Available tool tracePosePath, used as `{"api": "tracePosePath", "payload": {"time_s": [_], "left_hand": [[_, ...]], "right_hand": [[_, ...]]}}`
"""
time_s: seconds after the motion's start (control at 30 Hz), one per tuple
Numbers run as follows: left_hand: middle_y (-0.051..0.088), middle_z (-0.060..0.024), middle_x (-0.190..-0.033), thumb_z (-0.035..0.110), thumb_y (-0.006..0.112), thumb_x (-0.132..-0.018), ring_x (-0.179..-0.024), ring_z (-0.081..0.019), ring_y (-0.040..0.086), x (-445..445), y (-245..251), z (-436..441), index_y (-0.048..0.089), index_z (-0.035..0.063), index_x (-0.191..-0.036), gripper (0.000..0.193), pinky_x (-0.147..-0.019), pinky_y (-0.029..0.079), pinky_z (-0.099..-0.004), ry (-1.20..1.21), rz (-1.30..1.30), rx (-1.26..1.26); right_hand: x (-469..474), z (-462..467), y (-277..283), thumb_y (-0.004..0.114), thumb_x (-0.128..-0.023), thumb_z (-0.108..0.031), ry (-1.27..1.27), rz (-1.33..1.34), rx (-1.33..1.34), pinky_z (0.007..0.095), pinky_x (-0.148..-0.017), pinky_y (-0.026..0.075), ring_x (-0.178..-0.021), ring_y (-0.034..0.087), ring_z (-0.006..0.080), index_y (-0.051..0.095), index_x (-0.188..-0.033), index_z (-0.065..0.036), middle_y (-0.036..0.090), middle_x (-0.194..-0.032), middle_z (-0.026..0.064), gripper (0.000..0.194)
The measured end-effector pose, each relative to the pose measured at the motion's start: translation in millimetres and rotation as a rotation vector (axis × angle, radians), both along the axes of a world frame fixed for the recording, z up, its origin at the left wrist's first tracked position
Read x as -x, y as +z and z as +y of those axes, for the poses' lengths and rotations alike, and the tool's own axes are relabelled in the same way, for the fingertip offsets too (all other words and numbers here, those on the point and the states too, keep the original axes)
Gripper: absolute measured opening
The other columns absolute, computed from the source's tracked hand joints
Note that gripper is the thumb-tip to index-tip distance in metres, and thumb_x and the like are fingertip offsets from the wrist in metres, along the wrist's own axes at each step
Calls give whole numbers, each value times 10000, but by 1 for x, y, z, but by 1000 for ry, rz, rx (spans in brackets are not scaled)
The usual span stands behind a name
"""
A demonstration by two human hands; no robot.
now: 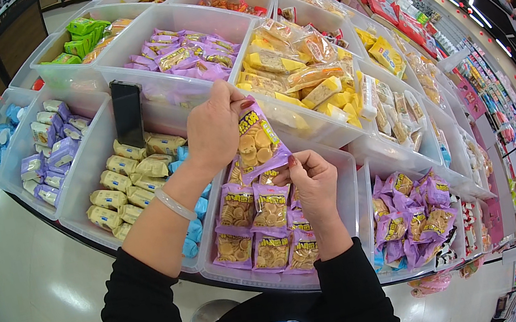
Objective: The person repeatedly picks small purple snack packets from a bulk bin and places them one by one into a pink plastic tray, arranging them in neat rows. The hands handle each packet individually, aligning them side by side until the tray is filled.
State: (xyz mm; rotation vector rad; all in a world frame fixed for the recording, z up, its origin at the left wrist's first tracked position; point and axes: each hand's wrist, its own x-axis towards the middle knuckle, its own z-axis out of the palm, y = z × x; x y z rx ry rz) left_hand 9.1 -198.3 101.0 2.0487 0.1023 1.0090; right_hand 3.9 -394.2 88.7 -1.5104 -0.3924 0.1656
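Note:
Between my two hands is a purple snack packet (257, 140) with small round biscuits showing on its front. My left hand (213, 130) pinches its upper corner, while the thumb and fingers of my right hand (311, 177) grip the lower right corner. Directly below, a clear plastic bin (341, 193) holds several like purple packets (272, 250) laid in rows, partly covered by the held packet and my right hand. Left of it, under my left forearm, another bin contains cream-coloured wrapped packs (129, 181) and blue wrapped packs (195, 218).
A black smartphone (128, 113) stands upright in the cream packs' bin. Behind are bins of purple-wrapped snacks (190, 54) and yellow-wrapped cakes (305, 75). Loose purple packets (413, 216) fill a bin at the right. Shop floor (34, 273) shows at the left.

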Motion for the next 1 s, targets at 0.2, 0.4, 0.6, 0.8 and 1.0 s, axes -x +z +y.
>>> {"api": "tracePosePath", "payload": {"time_s": [0.2,0.4,0.6,0.8,1.0], "left_hand": [[660,-162,-808,62,598,-899,-797,-365,655,-2,2,3,489,34,-954,126,-651,481,-451,-90,4,14],[661,-158,-807,6,593,-891,-793,-330,673,2,3,-6,491,6,-929,108,-653,494,-404,-106,105,41],[638,-152,-770,57,624,-883,-745,-367,633,3,2,-9,497,19,-923,139,-638,467,-448,-85,187,-27],[639,-160,-778,69,629,-879,-769,-386,625,0,0,-6,495,21,-918,147,-652,459,-465,-129,243,-14],[638,-171,-793,76,623,-881,-794,-395,621,-2,-2,-5,492,14,-918,149,-664,456,-468,-153,270,-14]], "right_hand": [[-6,-7,4,549,-972,-131,88,115,-97,282,-681,557,-719,684,160,610,-996,35,695,-845,134,178],[1,0,6,610,-956,-180,242,313,-114,338,-772,581,-898,687,199,533,-1239,38,660,-1084,139,365],[10,8,2,698,-884,-94,295,400,-103,312,-757,592,-920,677,170,578,-1180,30,667,-1076,98,342],[9,5,2,695,-860,-24,328,424,-48,276,-695,594,-844,697,171,586,-1152,35,695,-1002,113,317],[7,2,1,683,-847,9,357,440,-14,261,-659,586,-785,708,175,587,-1133,29,702,-953,120,302]]}}
